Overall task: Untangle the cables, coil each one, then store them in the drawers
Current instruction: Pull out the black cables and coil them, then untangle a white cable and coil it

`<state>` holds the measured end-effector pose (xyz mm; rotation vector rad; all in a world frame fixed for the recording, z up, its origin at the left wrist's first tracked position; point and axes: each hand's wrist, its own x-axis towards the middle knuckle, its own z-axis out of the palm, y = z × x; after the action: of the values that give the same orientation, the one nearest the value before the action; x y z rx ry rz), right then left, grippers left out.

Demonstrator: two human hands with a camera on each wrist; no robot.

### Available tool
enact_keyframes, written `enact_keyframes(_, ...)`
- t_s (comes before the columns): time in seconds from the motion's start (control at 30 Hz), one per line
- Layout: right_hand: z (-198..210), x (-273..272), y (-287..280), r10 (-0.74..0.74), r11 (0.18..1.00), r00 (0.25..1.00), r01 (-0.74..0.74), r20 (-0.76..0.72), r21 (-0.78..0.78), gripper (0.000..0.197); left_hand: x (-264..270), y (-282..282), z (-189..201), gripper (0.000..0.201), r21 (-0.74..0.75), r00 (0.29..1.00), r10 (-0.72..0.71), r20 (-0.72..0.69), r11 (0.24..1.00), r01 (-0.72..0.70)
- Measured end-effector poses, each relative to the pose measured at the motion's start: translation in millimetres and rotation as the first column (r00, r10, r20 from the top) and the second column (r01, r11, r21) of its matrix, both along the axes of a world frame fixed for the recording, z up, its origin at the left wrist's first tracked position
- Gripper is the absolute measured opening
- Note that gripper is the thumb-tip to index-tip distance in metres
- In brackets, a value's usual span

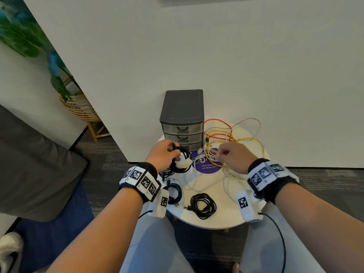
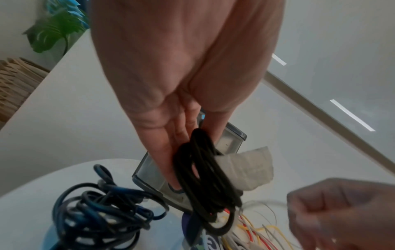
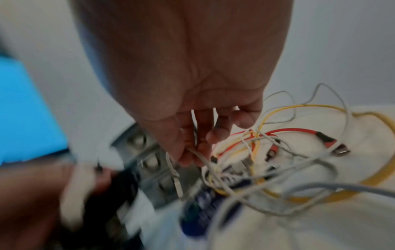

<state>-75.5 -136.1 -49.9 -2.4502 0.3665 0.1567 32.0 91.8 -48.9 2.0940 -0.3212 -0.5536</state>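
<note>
Nearest the head camera are the person's knees, and right past them the near edge of the round white bench (image 1: 222, 219), where a coiled black cable (image 1: 202, 205) lies by itself with its plug sticking out to the left. Left of it, at the bench's left edge, sits a dark blue cable bundle (image 1: 173, 192), loosely wound.

Left hand (image 1: 163, 154) is up over the left side of the bench with its grip wrapped round another black coil (image 1: 182, 160); this one has a white strip (image 2: 245, 169) wrapped around one side of it. Right hand (image 1: 234, 156) has a narrow grip, fingertips pinching a thin white cable (image 3: 200, 159) that runs down into the tangle of red, yellow and white cables (image 1: 232, 138) spread over the far right part of the bench. That wrist view is pretty blurry, so can't make out much more.

Grey three-drawer unit (image 1: 182, 119) stands at the far edge against the wall, all three drawers look closed. Purple round sticker (image 1: 206, 164) sits mid-bench, partly under the cables
</note>
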Motion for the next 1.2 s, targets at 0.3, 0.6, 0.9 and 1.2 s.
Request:
enact_keyframes(0.3, 60, -22, -43, -0.213, 0.924, 0.939, 0.104, 0.271, 0.368, 0.024, 5, -25, -8, 0.012, 0.270, 0.980, -0.171, 0.106, 0.953, 0.137)
enact_keyframes(0.6, -2, -19, -20, -0.002, 1.000, 0.990, 0.004, -0.142, 0.013, 0.022, 4, -40, -12, 0.017, 0.402, 0.970, -0.201, 0.140, 0.906, 0.130)
enact_keyframes(0.9, -45, -11, 17, -0.089, 0.920, 0.972, -0.004, -0.219, -0.392, 0.058, 12, -40, -17, 0.018, 0.413, 0.974, -0.195, 0.111, 0.901, 0.134)
enact_keyframes(1.2, -27, -10, -12, -0.186, 0.982, 0.982, 0.186, 0.001, -0.019, 0.017, 19, -33, -22, 0.020, 0.402, 0.983, -0.119, 0.138, 0.914, 0.054)
